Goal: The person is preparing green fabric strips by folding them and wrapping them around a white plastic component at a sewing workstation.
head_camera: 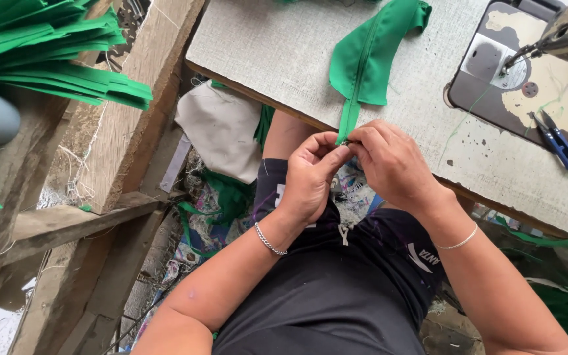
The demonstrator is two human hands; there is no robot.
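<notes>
A green fabric piece (371, 56) with a green zipper sewn along it lies on the grey sewing table (264, 46) and hangs over its near edge. My left hand (311, 176) and my right hand (389, 161) meet just below that edge, both pinching the lower end of the zipper strip (348, 121). The fingertips press together around the strip's tip, hiding what is between them. Each wrist wears a thin silver bracelet.
A sewing machine base (527, 85) with its needle arm sits at the table's right, with blue thread snips (558, 141) beside it. A stack of green fabric pieces (54, 59) rests on a wooden frame at the left. Cloth scraps lie on the floor below.
</notes>
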